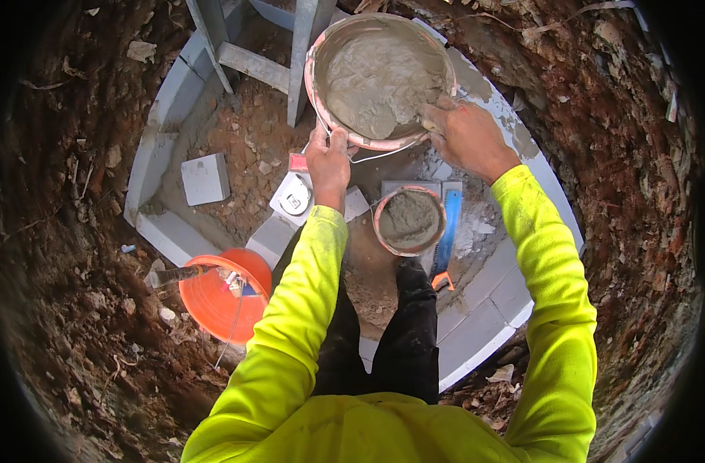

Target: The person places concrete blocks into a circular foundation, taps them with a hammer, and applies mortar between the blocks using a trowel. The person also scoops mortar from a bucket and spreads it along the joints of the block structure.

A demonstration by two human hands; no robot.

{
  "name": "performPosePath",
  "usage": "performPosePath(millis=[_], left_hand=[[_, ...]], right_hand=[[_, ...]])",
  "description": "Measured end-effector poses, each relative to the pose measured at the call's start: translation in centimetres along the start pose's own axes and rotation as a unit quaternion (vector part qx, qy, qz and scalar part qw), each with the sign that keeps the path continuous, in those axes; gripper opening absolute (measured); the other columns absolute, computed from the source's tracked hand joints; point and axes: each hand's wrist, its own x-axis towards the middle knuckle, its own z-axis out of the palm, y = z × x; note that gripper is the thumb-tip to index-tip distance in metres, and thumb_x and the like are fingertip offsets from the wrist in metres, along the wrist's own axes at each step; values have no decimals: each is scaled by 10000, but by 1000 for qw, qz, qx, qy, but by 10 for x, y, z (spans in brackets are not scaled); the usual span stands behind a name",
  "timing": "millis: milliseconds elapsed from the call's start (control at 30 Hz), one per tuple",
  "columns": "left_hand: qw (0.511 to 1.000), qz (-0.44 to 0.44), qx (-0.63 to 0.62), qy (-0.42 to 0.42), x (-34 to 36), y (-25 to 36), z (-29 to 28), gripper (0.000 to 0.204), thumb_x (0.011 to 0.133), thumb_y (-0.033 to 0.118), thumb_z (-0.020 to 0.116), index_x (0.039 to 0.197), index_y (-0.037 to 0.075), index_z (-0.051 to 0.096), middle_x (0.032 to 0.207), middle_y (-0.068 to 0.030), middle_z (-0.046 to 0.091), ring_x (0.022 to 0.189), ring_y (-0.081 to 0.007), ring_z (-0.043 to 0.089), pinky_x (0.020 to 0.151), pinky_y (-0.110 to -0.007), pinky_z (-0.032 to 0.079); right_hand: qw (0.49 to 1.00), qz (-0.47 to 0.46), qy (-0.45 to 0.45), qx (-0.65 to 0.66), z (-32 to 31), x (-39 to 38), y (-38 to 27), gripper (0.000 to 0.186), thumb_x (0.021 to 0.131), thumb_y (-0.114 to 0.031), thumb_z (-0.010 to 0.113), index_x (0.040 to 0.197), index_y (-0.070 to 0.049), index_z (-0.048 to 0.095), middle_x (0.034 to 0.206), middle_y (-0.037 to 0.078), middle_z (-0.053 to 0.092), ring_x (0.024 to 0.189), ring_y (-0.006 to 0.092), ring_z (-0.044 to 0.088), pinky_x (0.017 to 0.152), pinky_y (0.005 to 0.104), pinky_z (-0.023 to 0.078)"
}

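A large pinkish bucket [315, 92] full of wet grey mortar [379, 73] is at the far side of the work area. My left hand [328, 163] is closed on its near-left rim, beside the wire handle. At the near-right rim, my right hand [470, 137] grips the edge, its curled fingers partly hidden and reaching over to the mortar side. Nearer to me, between my forearms, stands a smaller bucket [379, 225] with mortar in it. A saw [450, 224] with a blue blade and orange handle lies just right of that bucket.
A curved wall of pale blocks [161, 166] rings me, with rough earth [75, 231] outside it. A ladder [252, 68] stands at far left. A loose block [204, 180] lies on the soil. An orange bucket [202, 305] holding tools sits left of my legs.
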Motion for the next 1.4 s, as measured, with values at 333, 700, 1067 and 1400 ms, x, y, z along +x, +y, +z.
performPosePath(millis=[333,700,1067,1400], left_hand=[[989,-17,147,-18,-81,-30,-9,567,1012,159,419,1521,8,221,1153,-78,554,860,-151,576,753,-324,529],[870,-38,457,-182,-218,-102,-67,593,967,90,497,1516,65,274,1119,-88,525,831,-142,537,662,-276,516],[824,-72,517,-221,-249,-101,2,606,975,155,527,1514,69,265,1170,-135,525,810,-182,606,655,-288,528],[799,-88,537,-257,-281,-100,57,596,970,133,534,1506,64,281,1168,-145,528,824,-182,608,656,-295,533]], right_hand=[[779,129,407,458,109,-110,-20,317,727,-127,734,995,6,628,840,142,576,759,336,605,692,400,496],[533,606,482,341,222,-455,85,265,806,-184,737,943,17,632,787,113,627,729,198,593,701,326,488],[287,702,330,562,284,-603,215,379,998,-352,478,1038,6,596,678,101,578,474,200,574,419,341,478],[249,604,341,676,262,-607,258,402,994,-445,446,1105,-74,556,704,84,562,456,187,553,408,331,469]])
